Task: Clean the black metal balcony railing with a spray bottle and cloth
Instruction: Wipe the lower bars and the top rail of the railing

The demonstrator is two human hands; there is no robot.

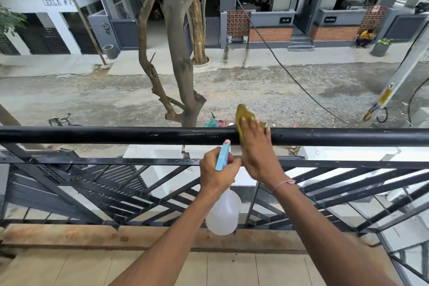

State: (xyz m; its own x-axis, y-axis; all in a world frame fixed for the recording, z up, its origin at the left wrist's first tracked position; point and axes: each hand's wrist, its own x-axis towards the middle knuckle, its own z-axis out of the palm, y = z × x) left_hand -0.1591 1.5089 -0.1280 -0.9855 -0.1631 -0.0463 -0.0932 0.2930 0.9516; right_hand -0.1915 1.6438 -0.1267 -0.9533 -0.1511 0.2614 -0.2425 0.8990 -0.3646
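**Cloth on top rail, bottle held below**

Black metal balcony railing (116, 135) spans the frame: round glossy top tube, scuffed with pale scratches, flat bar beneath, then angled flat slats in a zigzag pattern. Tan tiled floor (69, 267) at the bottom. Past the rail, a forked grey tree trunk (183, 72) (rough bark) over a gravel street.

Spray bottle (224, 213): translucent white rounded body, light blue trigger head with pink tip, hanging just below the top tube. Left hand (216, 173) grips its neck, fingers curled round it.

Yellow-green cloth (243, 116), soft and crumpled, draped over the top tube. Right hand (255, 153) presses on it, fingers straight and spread; thin pink thread at the wrist.
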